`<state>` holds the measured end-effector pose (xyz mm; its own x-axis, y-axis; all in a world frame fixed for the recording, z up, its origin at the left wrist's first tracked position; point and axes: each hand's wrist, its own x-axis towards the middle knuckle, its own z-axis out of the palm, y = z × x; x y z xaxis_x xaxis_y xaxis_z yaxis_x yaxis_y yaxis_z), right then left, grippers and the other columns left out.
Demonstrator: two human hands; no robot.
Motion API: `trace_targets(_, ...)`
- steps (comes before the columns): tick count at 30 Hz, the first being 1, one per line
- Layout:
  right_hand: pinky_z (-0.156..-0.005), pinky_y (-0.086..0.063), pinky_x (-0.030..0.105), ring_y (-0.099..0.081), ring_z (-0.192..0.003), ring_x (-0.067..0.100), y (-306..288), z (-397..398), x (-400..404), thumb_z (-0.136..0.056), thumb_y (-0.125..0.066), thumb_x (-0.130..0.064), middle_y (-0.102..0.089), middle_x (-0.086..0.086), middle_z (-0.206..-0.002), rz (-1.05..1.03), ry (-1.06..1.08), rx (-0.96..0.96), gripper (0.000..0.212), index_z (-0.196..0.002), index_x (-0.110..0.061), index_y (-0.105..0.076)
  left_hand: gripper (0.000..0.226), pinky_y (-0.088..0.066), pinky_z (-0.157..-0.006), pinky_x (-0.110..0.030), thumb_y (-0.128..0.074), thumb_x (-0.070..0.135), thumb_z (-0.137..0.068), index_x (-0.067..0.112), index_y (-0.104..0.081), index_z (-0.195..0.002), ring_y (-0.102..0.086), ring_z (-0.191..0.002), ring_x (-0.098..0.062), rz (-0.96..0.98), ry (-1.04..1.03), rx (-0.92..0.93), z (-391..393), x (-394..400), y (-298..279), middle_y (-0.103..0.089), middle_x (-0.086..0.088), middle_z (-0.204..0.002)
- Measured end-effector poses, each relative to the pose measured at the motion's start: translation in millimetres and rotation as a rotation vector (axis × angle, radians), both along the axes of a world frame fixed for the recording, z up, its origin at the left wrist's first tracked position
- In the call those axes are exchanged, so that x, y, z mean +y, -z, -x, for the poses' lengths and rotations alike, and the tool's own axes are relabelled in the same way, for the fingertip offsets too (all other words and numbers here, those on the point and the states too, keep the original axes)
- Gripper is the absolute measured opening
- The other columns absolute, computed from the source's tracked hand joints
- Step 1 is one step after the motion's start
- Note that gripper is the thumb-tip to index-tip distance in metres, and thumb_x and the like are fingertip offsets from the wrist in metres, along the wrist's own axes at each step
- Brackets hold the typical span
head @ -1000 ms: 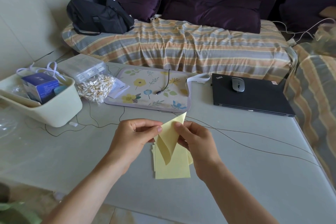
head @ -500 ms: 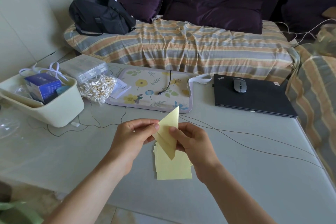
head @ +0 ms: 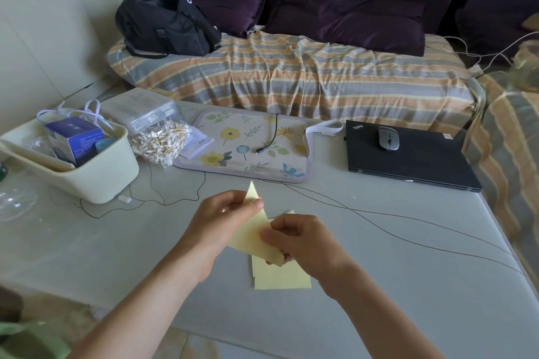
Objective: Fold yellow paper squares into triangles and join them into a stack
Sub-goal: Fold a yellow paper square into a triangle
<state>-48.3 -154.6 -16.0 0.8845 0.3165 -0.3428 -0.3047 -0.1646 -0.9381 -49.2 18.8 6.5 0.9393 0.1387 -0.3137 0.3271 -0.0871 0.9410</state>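
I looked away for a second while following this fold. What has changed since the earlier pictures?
The yellow sheet, loosely curled a second ago, is now pressed into a flat triangle and tipped over, its point up past the left hand. The right hand slid down to pinch the lower corner. Both hands kept hold. The paper pile and table items stayed put.

Two bare forearms reach forward; left hand and right hand pinch with curled fingers, close together.

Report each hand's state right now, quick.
Left hand: pinches the upper part of the folded yellow paper.
Right hand: pinches the same paper's lower edge, above the stack of yellow squares.
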Motion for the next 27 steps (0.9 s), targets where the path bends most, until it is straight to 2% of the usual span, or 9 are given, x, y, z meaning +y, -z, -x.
trace_targets(3,-0.064,-0.048,0.021,-0.065,-0.065,0.015,-0.7,1.1,0.6,-0.095,-0.069,-0.018,-0.072,0.004,-0.075,0.020,-0.041,0.009,0.015,-0.094,-0.004,-0.070,0.022,-0.045,-0.080,-0.036,-0.081,0.040,-0.078,0.020,-0.078,-0.089,-0.058,-0.076,-0.020,0.024,-0.018,-0.061,0.7,2.2,1.1,-0.063,-0.005,-0.079)
trace_targets(5,-0.065,-0.046,0.021,-0.060,-0.064,0.012,-1.3,-0.2,-0.2,-0.095,-0.067,-0.020,-0.070,0.003,-0.073,0.024,-0.005,-0.006,0.015,-0.093,-0.005,-0.071,0.014,-0.051,-0.082,-0.036,-0.080,0.030,-0.087,0.016,-0.078,-0.087,-0.060,-0.075,-0.021,0.050,-0.069,-0.076,-1.0,4.1,2.6,-0.066,-0.007,-0.079)
trace_targets(9,-0.072,-0.048,0.027,-0.059,-0.065,0.013,0.7,-4.8,-4.4,-0.093,-0.070,-0.018,-0.068,0.004,-0.075,-0.035,0.076,0.011,0.017,-0.095,-0.002,-0.072,0.017,-0.060,-0.086,-0.034,-0.070,0.025,-0.095,0.012,-0.080,-0.093,-0.069,-0.079,-0.022,0.163,-0.171,-0.050,-2.4,4.5,3.8,-0.075,-0.012,-0.087)
trace_targets(14,-0.071,-0.048,0.026,-0.059,-0.065,0.014,1.0,-4.0,-2.3,-0.094,-0.070,-0.019,-0.068,0.003,-0.075,-0.025,0.057,0.015,0.016,-0.093,-0.003,-0.072,0.007,-0.061,-0.083,-0.033,-0.078,0.016,-0.088,0.009,-0.078,-0.089,-0.065,-0.076,-0.022,0.162,-0.282,-0.076,-4.9,5.4,6.8,-0.071,-0.008,-0.081)
trace_targets(18,-0.068,-0.045,0.024,-0.055,-0.066,0.013,1.5,-4.3,-2.0,-0.094,-0.070,-0.020,-0.065,0.000,-0.075,-0.041,0.116,0.001,0.015,-0.091,-0.005,-0.072,0.007,-0.060,-0.077,-0.027,-0.078,0.010,-0.086,0.006,-0.077,-0.092,-0.067,-0.077,-0.018,0.165,-0.161,-0.049,-3.7,6.5,6.4,-0.072,-0.006,-0.081)
trace_targets(22,-0.060,-0.040,0.019,-0.053,-0.064,0.008,-1.6,-2.1,-1.0,-0.094,-0.070,-0.029,-0.065,-0.006,-0.074,0.032,0.078,-0.042,0.018,-0.086,-0.014,-0.073,0.007,-0.060,-0.082,-0.028,-0.079,0.006,-0.085,0.007,-0.078,-0.092,-0.068,-0.073,-0.013,0.078,-0.024,-0.053,-0.3,3.3,6.5,-0.069,-0.002,-0.072)
trace_targets(25,-0.062,-0.039,0.024,-0.053,-0.065,0.010,-0.7,-0.6,0.7,-0.094,-0.070,-0.031,-0.064,-0.006,-0.074,0.078,0.056,-0.068,0.019,-0.082,-0.016,-0.072,0.004,-0.060,-0.081,-0.027,-0.080,0.010,-0.085,0.013,-0.079,-0.088,-0.065,-0.070,-0.011,-0.025,0.055,-0.073,0.3,2.2,6.8,-0.065,0.001,-0.068)
trace_targets(27,-0.063,-0.038,0.027,-0.051,-0.065,0.011,0.9,-0.7,1.4,-0.093,-0.070,-0.031,-0.063,-0.005,-0.072,0.090,0.056,-0.088,0.020,-0.082,-0.015,-0.071,0.001,-0.061,-0.082,-0.031,-0.080,0.016,-0.086,0.017,-0.080,-0.086,-0.068,-0.070,-0.014,-0.115,0.086,-0.076,0.3,2.5,8.3,-0.068,0.002,-0.068)
